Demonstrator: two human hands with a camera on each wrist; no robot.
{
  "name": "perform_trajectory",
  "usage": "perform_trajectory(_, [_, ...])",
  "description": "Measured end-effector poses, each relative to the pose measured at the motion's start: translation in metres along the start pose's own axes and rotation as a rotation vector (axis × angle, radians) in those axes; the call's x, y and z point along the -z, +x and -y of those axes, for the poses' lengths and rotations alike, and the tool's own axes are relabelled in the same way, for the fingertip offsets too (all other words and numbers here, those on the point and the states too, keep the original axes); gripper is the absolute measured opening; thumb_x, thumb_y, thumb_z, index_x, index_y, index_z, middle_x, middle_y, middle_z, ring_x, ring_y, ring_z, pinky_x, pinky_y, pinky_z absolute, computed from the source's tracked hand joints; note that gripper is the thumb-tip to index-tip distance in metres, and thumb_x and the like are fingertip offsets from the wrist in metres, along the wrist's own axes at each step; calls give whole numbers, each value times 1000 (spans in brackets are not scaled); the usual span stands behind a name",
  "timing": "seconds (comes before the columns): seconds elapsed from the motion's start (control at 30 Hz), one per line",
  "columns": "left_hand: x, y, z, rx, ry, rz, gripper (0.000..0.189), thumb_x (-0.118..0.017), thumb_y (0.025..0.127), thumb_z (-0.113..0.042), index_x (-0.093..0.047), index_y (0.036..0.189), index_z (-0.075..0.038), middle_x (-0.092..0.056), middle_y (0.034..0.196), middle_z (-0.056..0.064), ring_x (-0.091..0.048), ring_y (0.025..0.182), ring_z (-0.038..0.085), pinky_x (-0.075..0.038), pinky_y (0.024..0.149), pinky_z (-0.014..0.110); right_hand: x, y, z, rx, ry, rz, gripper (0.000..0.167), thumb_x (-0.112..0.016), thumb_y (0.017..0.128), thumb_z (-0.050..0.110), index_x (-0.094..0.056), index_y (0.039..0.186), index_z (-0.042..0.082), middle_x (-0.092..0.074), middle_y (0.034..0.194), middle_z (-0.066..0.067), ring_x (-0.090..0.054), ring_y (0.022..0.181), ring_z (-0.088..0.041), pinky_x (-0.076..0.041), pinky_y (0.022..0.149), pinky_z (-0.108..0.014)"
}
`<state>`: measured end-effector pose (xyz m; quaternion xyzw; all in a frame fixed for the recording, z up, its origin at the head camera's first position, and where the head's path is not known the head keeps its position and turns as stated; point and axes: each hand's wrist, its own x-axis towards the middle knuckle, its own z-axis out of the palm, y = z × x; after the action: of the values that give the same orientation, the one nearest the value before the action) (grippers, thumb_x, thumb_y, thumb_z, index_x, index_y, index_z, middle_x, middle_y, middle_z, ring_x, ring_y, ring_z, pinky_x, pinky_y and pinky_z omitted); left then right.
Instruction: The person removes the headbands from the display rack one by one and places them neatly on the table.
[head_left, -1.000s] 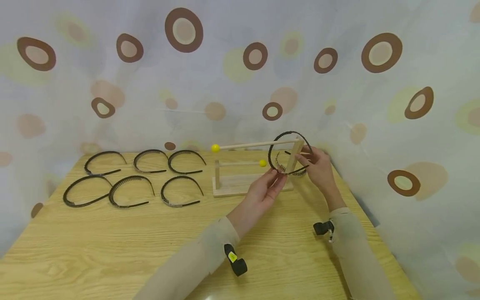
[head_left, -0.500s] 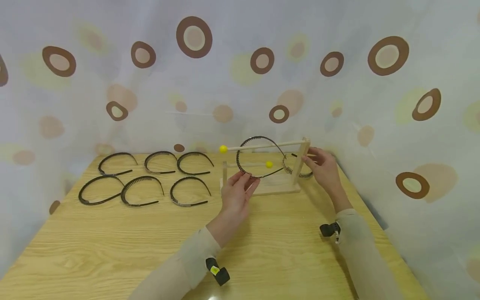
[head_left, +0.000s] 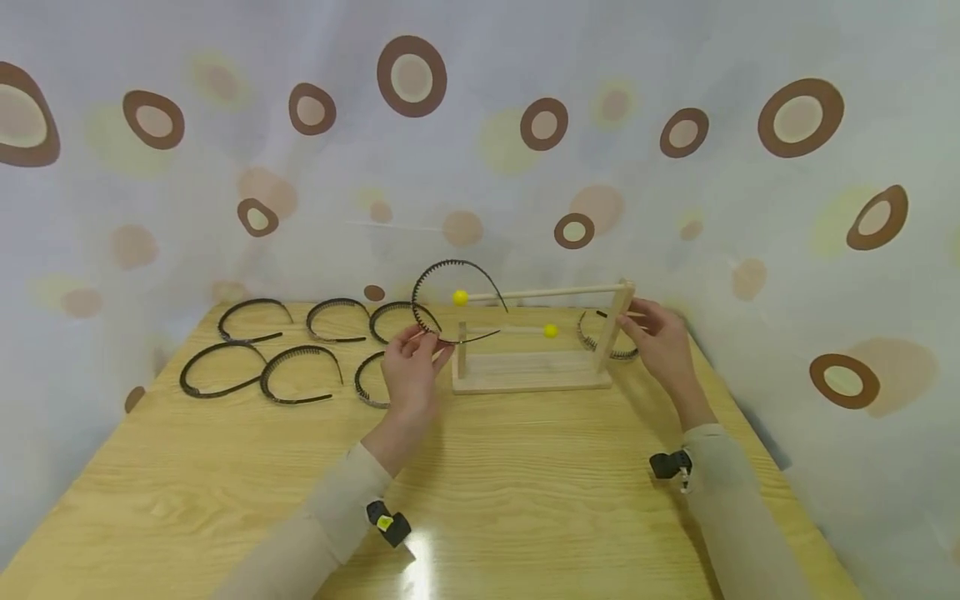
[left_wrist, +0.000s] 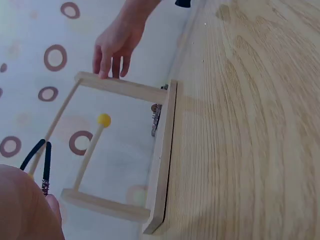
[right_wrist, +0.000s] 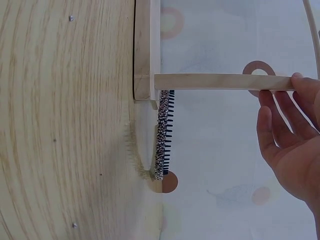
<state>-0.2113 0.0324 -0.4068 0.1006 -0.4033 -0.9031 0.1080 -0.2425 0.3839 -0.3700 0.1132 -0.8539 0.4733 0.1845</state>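
Observation:
My left hand (head_left: 408, 371) pinches a dark toothed headband (head_left: 450, 262) by its lower side. The hoop is raised around the yellow ball (head_left: 461, 297) at the left tip of the top rod of a wooden stand (head_left: 532, 386). In the left wrist view the headband's two dark ends (left_wrist: 47, 160) overlap that rod, and the hand partly hides the rest. My right hand (head_left: 662, 346) grips the stand's right post near its top, thumb in front; the right wrist view shows fingertips (right_wrist: 265, 97) against the post.
Several dark headbands (head_left: 300, 350) lie in two rows at the table's left, one partly behind my left hand. Another glittery headband (right_wrist: 163, 135) sits on the table behind the right post. A lower rod ends in a yellow ball (head_left: 551, 331). A patterned curtain (head_left: 480, 167) hangs behind.
My left hand has carried the headband leftward along the top rod, from the right post to the ball end. The right hand has let go of the headband and stays at the post.

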Motion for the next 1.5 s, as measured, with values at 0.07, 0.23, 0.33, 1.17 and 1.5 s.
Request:
perform_trajectory(0.07, [10, 6, -5, -4, 15, 6, 37, -61, 99, 5, -48, 134, -3, -55, 117, 24, -64, 103, 35, -58, 88, 38, 5, -3, 2, 4, -10, -2, 38, -65, 102, 10, -60, 135, -7, -59, 133, -27, -63, 114, -40, -55, 90, -29])
perform_trajectory(0.23, [36, 15, -19, 49, 67, 29, 42, -60, 101, 4, -49, 141, -6, -55, 123, 25, -64, 107, 34, -57, 89, 37, 15, -4, -15, -16, -49, -41, 39, -67, 102, 15, -61, 136, -3, -61, 134, -23, -64, 114, -34, -54, 91, -27])
perform_trajectory(0.33, [48, 19, -28, 70, 105, 21, 45, -60, 101, 2, -50, 143, -6, -54, 125, 24, -67, 101, 28, -57, 89, 35, 21, -1, -31, -34, -42, -75, 43, -68, 101, 18, -59, 139, 0, -61, 134, -20, -64, 113, -25, -52, 91, -25])
perform_trajectory(1.17, [-31, 69, 66, 231, 268, -146, 45, -56, 97, 12, -48, 139, 1, -46, 142, 25, -59, 117, 38, -58, 86, 35, 94, -7, -68, -371, 160, -425, 42, -57, 96, 11, -63, 136, 2, -59, 109, 1, -58, 93, -10, -54, 76, -16])
perform_trajectory(1.5, [-31, 71, 72, 197, 230, -234, 44, -57, 96, 13, -49, 139, 5, -55, 133, 25, -61, 116, 38, -57, 91, 44, 77, 4, -56, -324, 147, -319, 41, -61, 97, 13, -63, 136, 1, -61, 110, 1, -60, 97, -10, -53, 79, -17])
